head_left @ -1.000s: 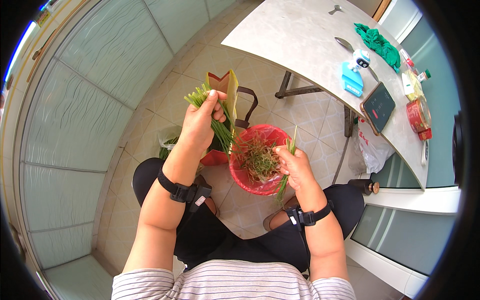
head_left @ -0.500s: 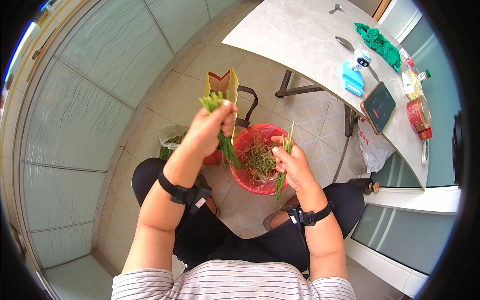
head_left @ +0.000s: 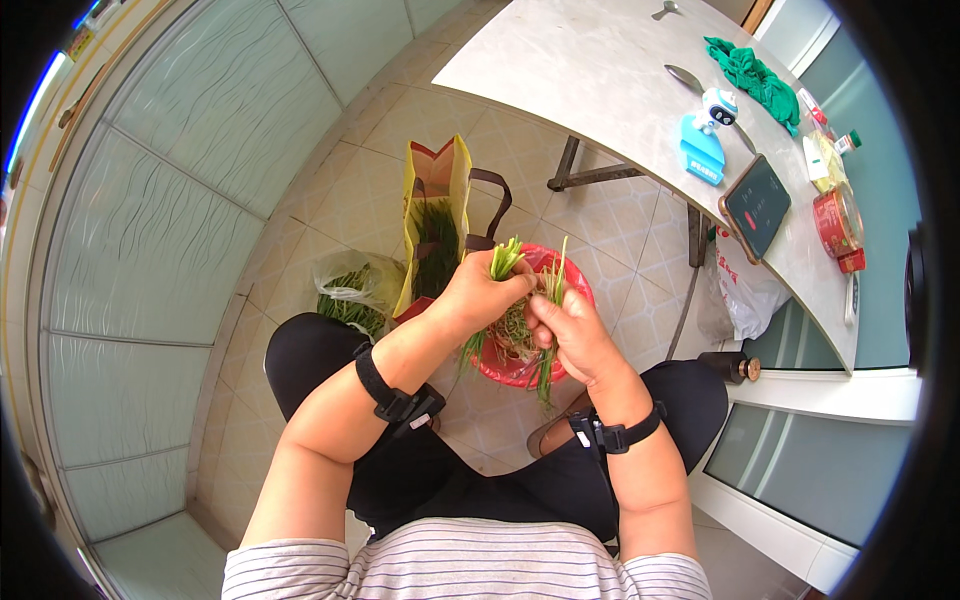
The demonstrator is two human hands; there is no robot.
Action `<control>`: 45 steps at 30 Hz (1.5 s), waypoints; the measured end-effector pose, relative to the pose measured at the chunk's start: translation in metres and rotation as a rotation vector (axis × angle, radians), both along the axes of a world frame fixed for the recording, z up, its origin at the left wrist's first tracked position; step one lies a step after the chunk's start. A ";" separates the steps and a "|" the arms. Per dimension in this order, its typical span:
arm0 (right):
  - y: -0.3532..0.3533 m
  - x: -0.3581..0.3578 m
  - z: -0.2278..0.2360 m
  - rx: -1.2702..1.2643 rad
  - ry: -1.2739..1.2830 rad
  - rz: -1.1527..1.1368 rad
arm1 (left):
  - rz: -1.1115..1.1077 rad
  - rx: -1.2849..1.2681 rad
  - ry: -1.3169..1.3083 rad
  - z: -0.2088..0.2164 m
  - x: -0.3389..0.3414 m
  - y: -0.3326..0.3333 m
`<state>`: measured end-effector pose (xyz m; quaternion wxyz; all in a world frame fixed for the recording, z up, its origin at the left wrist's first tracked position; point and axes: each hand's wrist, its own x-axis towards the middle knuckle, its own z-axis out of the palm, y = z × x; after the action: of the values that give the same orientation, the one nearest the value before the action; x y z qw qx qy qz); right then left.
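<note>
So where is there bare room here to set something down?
The near and middle stretch of the grey table is bare; its far end is crowded with a green cloth, blue gadget, dark tablet and red tin. The tiled floor between the red basin and the table legs is free. Left of the basin, the yellow bag and plastic bag of greens crowd it.

The hands cover much of the red basin (head_left: 575, 285), so most of what lies inside it is hidden. The fingertips of the left hand (head_left: 478, 296) and right hand (head_left: 572, 335) are buried among the green stalks (head_left: 505, 260) — their exact grip cannot be told. The plastic bag (head_left: 352, 292) blurs its greens, and the small items at the far end of the table (head_left: 590, 70) are too small to identify.
</note>
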<state>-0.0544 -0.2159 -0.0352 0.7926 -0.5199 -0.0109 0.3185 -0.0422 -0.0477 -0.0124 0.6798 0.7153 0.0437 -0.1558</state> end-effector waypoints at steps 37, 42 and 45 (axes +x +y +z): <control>-0.015 0.003 0.013 -0.233 0.119 0.214 | 0.321 -0.447 0.119 0.007 0.032 0.052; -0.016 0.002 0.014 -0.217 0.152 0.251 | 0.376 -0.450 0.131 0.005 0.037 0.058; -0.020 0.001 0.014 -0.218 0.161 0.272 | 0.427 -0.487 0.122 0.001 0.039 0.064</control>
<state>-0.0529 -0.2359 -0.0208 0.6795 -0.5692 0.0170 0.4625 -0.0035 0.0158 -0.0114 0.8444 0.4957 0.1946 -0.0584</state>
